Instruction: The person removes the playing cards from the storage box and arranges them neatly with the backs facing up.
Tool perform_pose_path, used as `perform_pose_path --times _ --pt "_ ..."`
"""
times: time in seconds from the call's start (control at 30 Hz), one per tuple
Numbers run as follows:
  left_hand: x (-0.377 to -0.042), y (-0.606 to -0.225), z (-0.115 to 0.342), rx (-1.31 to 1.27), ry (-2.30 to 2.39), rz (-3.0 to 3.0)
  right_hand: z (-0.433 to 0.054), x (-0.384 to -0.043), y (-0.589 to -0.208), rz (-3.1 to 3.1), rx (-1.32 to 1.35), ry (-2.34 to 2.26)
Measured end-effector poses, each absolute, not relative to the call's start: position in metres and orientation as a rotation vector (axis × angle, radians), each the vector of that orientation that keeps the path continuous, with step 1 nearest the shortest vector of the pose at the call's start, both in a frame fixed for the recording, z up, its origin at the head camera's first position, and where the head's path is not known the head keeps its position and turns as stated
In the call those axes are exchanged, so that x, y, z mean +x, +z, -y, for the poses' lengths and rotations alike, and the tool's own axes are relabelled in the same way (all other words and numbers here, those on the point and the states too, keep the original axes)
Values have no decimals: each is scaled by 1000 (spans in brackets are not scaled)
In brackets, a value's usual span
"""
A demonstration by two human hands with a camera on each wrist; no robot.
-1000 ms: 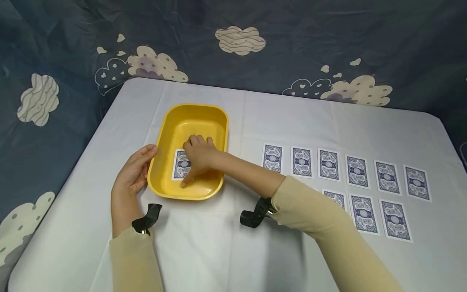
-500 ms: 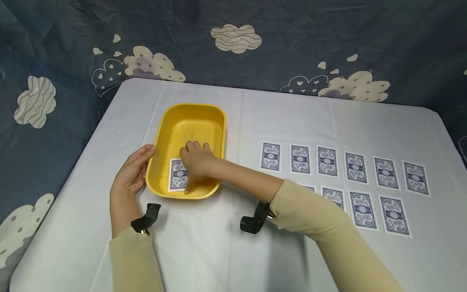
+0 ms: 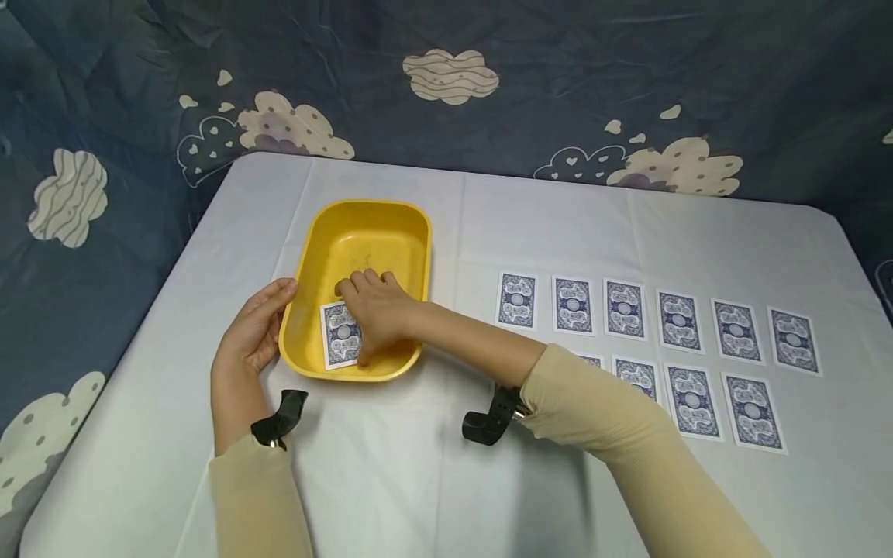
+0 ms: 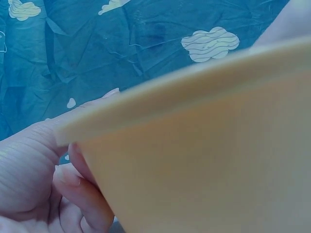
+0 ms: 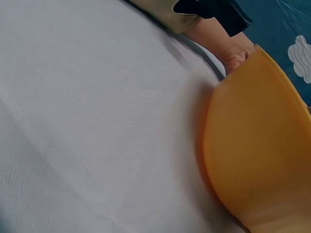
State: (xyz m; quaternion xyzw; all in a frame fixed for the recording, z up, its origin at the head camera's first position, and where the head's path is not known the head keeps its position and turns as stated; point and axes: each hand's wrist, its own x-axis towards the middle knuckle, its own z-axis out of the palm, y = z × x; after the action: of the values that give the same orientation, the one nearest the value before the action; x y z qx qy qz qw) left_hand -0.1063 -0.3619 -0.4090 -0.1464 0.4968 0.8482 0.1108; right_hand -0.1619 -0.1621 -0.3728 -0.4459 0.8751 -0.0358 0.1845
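A yellow plastic basin (image 3: 370, 204) stands on the left part of the table. My left hand (image 3: 258, 325) holds its left side, and the left wrist view shows the thumb along the rim with curled fingers against the outer wall (image 4: 204, 160). Inside the basin, my right hand (image 3: 380, 314) reaches down over a playing card (image 3: 340, 333), back side up, with the thumb at its near edge and the fingers toward its far edge. That hand covers the card's right part. In the right wrist view the basin's outer wall (image 5: 257, 136) hides the right hand.
Several playing cards (image 3: 624, 309) lie face down in two rows on the right of the white tablecloth (image 3: 446, 480). My right sleeve (image 3: 593, 403) partly covers the nearer row. A dark cloud-patterned curtain (image 3: 558, 85) hangs behind the table.
The card in the basin has shifted toward the near left together with my right hand, then tilted slightly. My left hand stays on the basin's side.
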Motion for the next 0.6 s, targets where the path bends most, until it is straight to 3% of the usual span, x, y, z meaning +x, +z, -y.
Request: perform_pose_path --times 0.27,0.6 --pt "-110 -410 366 -397 2501 -1399 135 -177 -348 -2569 -1229 -274" --pt "-116 -412 374 -360 2469 -1380 54 -202 -303 -2671 -1083 -531"
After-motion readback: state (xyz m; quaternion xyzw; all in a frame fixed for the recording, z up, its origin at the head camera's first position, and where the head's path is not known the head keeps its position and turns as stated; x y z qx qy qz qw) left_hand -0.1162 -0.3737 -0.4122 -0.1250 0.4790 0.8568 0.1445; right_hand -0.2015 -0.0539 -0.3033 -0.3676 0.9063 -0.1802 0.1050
